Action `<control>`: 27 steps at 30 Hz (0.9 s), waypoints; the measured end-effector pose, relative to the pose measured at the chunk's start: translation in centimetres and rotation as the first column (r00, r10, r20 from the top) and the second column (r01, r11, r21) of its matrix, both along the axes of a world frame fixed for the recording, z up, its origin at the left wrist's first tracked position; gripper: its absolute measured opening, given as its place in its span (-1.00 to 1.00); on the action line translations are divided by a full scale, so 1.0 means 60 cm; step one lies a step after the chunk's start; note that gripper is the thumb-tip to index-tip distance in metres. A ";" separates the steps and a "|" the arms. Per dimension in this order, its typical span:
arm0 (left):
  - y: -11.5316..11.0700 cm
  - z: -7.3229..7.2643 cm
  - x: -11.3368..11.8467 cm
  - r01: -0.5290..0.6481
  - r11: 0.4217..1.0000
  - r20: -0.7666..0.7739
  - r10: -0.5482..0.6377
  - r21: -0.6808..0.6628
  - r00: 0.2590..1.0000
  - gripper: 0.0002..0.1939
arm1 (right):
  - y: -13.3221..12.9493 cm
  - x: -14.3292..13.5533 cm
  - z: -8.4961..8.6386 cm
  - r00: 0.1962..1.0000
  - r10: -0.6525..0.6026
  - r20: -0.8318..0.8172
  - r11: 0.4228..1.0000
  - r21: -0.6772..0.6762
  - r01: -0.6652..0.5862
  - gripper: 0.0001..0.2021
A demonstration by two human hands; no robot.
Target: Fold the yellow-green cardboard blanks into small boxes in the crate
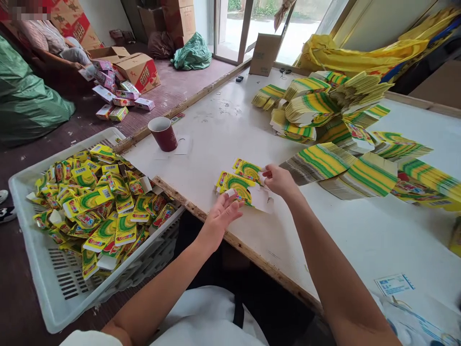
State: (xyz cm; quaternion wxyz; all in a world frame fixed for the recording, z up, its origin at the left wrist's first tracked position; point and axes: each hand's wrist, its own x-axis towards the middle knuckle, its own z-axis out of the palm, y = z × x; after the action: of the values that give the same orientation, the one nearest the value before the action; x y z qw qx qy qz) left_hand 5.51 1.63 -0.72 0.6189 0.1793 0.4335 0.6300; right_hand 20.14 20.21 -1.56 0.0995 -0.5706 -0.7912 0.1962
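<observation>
On the wide tabletop [201, 144], see plenty left flat: printed stacks [378, 175] fanned over the far and right parts. Left of it, see white plastic basket [39, 278] heaped with formed cartons [90, 202]. Would call it partway; both lots large. See left hand [223, 216] with fingers spread apart at the near carton [236, 183]; right hand [281, 181] curled at the far carton's [248, 169] end, can't tell if pinching. Note white flaps [261, 198] open, so read as unfinished.

Near carton [235, 186]; yellow-green, white flap out; far carton [248, 169]; yellow-green; both lying on tabletop [201, 163]
</observation>
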 end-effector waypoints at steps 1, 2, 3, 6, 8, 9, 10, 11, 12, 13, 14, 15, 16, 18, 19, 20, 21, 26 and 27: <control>0.003 -0.002 0.001 0.012 1.000 0.003 -0.012 -0.012 1.000 -0.50 | 0.009 -0.004 -0.008 0.999 -0.004 0.034 1.000 -0.026 0.005 -0.92; 0.005 -0.004 0.002 0.022 1.000 0.007 -0.022 -0.019 1.000 -0.52 | 0.016 -0.007 -0.015 0.998 -0.009 0.066 0.999 -0.047 0.012 -0.92; 0.006 -0.006 0.002 0.030 0.999 0.011 -0.030 -0.020 0.999 -0.53 | 0.021 -0.010 -0.021 0.996 -0.015 0.092 0.998 -0.065 0.021 -0.87; 0.005 -0.008 0.001 0.039 0.999 0.017 -0.039 -0.016 0.999 -0.54 | 0.026 -0.016 -0.031 0.991 -0.044 0.125 0.994 -0.096 0.057 -0.80; 0.004 -0.007 0.001 0.045 0.999 0.011 -0.045 -0.014 0.999 -0.53 | 0.023 -0.018 -0.032 0.992 -0.071 0.101 0.992 -0.093 0.081 -0.81; 0.003 -0.006 0.001 0.045 0.999 0.004 -0.045 -0.015 0.999 -0.53 | 0.021 -0.019 -0.031 0.993 -0.086 0.075 0.992 -0.086 0.093 -0.81; 0.002 -0.004 0.000 0.043 0.999 -0.005 -0.043 -0.016 0.999 -0.52 | 0.019 -0.019 -0.028 0.994 -0.103 0.042 0.992 -0.075 0.106 -0.80; 0.000 -0.003 0.000 0.040 0.999 -0.013 -0.040 -0.017 0.999 -0.52 | 0.017 -0.017 -0.024 0.993 -0.122 0.003 0.991 -0.061 0.122 -0.79; -0.001 -0.001 -0.001 0.035 0.999 -0.021 -0.036 -0.014 0.999 -0.52 | 0.014 -0.014 -0.017 0.989 -0.141 -0.041 0.989 -0.046 0.139 -0.79; -0.003 0.000 -0.003 0.032 0.999 -0.029 -0.032 -0.005 0.999 -0.52 | 0.011 -0.008 -0.008 0.983 -0.158 -0.089 0.987 -0.032 0.156 -0.80; -0.004 0.001 -0.004 0.033 0.999 -0.033 -0.032 0.008 0.999 -0.52 | 0.007 -0.002 0.003 0.975 -0.173 -0.141 0.985 -0.021 0.172 -0.81; -0.005 0.002 -0.005 0.036 0.999 -0.034 -0.035 0.025 0.999 -0.51 | 0.000 0.006 0.015 0.964 -0.183 -0.193 0.983 -0.011 0.184 -0.82; -0.005 0.003 -0.005 0.041 0.998 -0.033 -0.040 0.046 0.999 -0.50 | -0.011 0.013 0.029 0.952 -0.184 -0.244 0.982 -0.007 0.188 -0.82; -0.004 0.007 -0.002 0.034 0.995 -0.022 -0.032 0.089 0.999 -0.41 | -0.046 0.024 0.055 0.925 -0.152 -0.348 0.987 -0.012 0.157 -0.82; -0.002 0.011 0.002 0.013 0.993 -0.008 -0.012 0.116 1.000 -0.36 | -0.072 0.026 0.065 0.905 -0.110 -0.412 0.994 -0.025 0.109 -0.82; -0.001 0.016 0.006 -0.020 0.990 0.011 0.019 0.141 1.000 -0.31 | -0.101 0.024 0.072 0.840 -0.035 -0.541 0.998 -0.059 0.004 -0.82; -0.001 0.023 0.011 -0.058 0.985 0.034 0.053 0.161 0.998 -0.29 | -0.134 0.019 0.075 0.781 0.032 -0.623 0.990 -0.089 -0.112 -0.82; -0.007 0.056 0.027 -0.167 0.970 0.125 0.146 0.179 0.981 -0.37 | -0.277 -0.023 0.053 0.601 -0.023 -0.799 0.953 -0.199 -0.227 -0.80; -0.009 0.059 0.027 -0.191 0.963 0.137 0.167 0.189 0.976 -0.40 | -0.294 -0.029 0.047 0.562 -0.071 -0.824 0.954 -0.220 -0.202 -0.78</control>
State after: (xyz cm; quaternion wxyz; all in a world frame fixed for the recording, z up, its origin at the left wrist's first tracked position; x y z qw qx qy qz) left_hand 7.14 1.10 2.83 0.5629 0.1627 0.3442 0.7336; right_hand 18.40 2.58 1.25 0.3650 -0.3905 -0.6361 0.5565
